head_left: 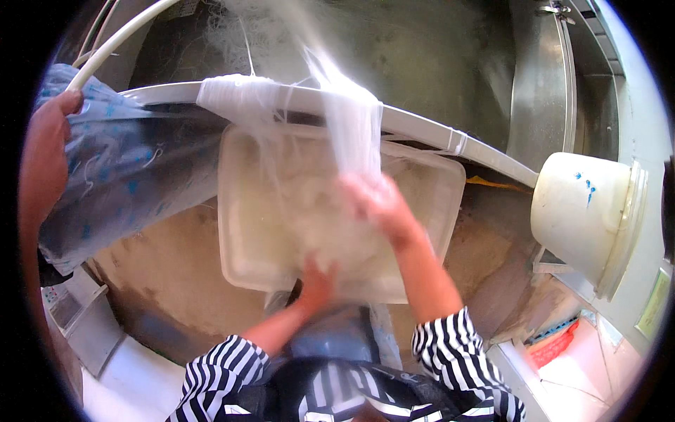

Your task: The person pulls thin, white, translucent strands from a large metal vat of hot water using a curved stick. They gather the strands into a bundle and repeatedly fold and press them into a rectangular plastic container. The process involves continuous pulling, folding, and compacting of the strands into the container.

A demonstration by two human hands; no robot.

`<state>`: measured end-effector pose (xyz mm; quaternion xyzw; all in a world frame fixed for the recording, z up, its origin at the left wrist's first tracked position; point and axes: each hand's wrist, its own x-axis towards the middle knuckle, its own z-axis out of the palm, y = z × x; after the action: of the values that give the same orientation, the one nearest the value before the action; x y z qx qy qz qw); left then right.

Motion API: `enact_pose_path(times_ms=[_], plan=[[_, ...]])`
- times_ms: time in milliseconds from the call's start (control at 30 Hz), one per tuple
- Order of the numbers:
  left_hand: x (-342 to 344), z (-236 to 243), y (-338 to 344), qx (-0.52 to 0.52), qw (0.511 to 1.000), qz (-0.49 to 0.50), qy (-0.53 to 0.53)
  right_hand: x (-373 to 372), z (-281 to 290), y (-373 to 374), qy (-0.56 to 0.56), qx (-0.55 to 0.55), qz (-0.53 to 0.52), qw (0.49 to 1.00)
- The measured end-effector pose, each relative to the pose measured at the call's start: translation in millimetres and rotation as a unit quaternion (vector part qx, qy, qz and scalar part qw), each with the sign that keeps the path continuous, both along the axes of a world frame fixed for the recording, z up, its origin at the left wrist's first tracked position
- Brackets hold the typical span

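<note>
**White strands (357, 133) drape over a pale rim (460, 141) into a tub (226, 218)**

The right hand (377, 204) is at the strands' lower end; blur leaves its grip impossible to tell. The left hand (318, 281) reaches into the tub's near side, and whether it holds anything cannot be told either.

A second white bundle (238, 97) hangs on the rim to the left. Beyond it, a co-worker's hand (48, 155) grasps a pale hose (116, 39) above clear plastic sheeting (133, 183). A cream bucket (580, 218) lies tilted at right.

The tub holds cloudy, whitish contents; behind the rim, a vat holds murky greenish liquid (436, 70) with loose strands at its left.

The co-worker's body is cut off, and the tub's contents are smeared.
</note>
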<state>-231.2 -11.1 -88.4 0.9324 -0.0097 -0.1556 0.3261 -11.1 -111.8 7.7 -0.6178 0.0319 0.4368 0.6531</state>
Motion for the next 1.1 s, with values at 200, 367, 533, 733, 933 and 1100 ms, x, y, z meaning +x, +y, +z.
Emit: enact_pose_path(times_ms=[200, 367, 533, 733, 933, 1100], plan=[[188, 56, 18, -0.605, 0.729, 0.263, 0.181, -136, -54, -50, -0.021, -0.277, 0.213, 0.937], [188, 83, -14, -0.496, 0.798, 0.137, 0.314, -49, -53, -77, 0.004, -0.024, -0.17, 0.985], [49, 6, -58, -0.33, 0.94, 0.006, 0.088, 35, 9, -16, 0.051, 0.116, -0.07, 0.989], [161, 20, -7, -0.627, 0.701, 0.334, 0.063, -78, -69, -50, -0.086, -0.184, 0.112, 0.973], [207, 89, -19, -0.519, 0.822, 0.094, 0.215, -39, -85, -109, -0.072, -0.054, -0.187, 0.978], [75, 19, -48, -0.305, 0.915, -0.071, 0.255, 36, -8, -50, 0.086, 0.194, -0.113, 0.971]])
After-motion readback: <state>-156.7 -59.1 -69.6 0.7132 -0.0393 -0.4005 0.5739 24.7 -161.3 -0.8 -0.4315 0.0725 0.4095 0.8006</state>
